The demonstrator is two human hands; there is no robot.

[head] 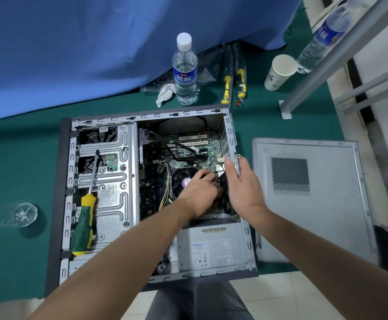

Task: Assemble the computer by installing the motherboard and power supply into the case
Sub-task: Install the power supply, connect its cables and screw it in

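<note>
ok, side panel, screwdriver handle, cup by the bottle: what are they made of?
Side panel: looks like bare sheet metal, dull grey, with folded edges and a punched vent grid.
Screwdriver handle: probably molded plastic or rubber, green and yellow, slight sheen.
Cup: seemingly paper, matte white with a rolled rim.

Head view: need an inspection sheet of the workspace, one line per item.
Surface: green mat on a table, blue cloth draped at the back.
Job's things: open case lying on its side; motherboard inside; power supply in the near corner; side panel lying to the right.
Clutter: screwdriver on the drive cage; water bottle, tissue, paper cup, two more screwdrivers behind the case.
Grippers: left hand reaching in beside the CPU fan, fingers curled, hold unclear; right hand gripping the case's rear edge.
Cables: black cable across the board; coloured wire bundle left of the fan.
Surroundings: metal frame at right, tiled floor.
</note>
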